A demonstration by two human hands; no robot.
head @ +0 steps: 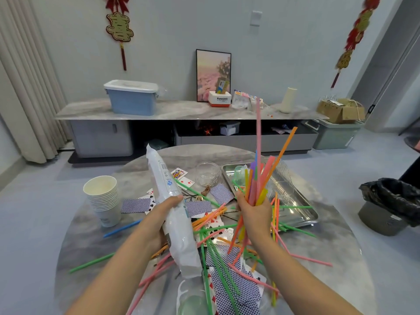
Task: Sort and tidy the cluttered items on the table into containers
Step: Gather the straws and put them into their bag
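We are gripping a bundle of colourful plastic straws [256, 185] upright in our right hand [254, 212], and a long clear plastic sleeve [175, 214] in our left hand [161, 214]. Sorting is barely begun: many loose straws [218, 258] and blue-backed playing cards [236, 289] are lying on the grey marble bench [95, 242] below both hands.

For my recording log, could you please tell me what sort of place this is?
Probably a home living room: a low TV-style cabinet along the wall holds a framed picture, red knot decorations hang above, and a curtain hangs at the left.
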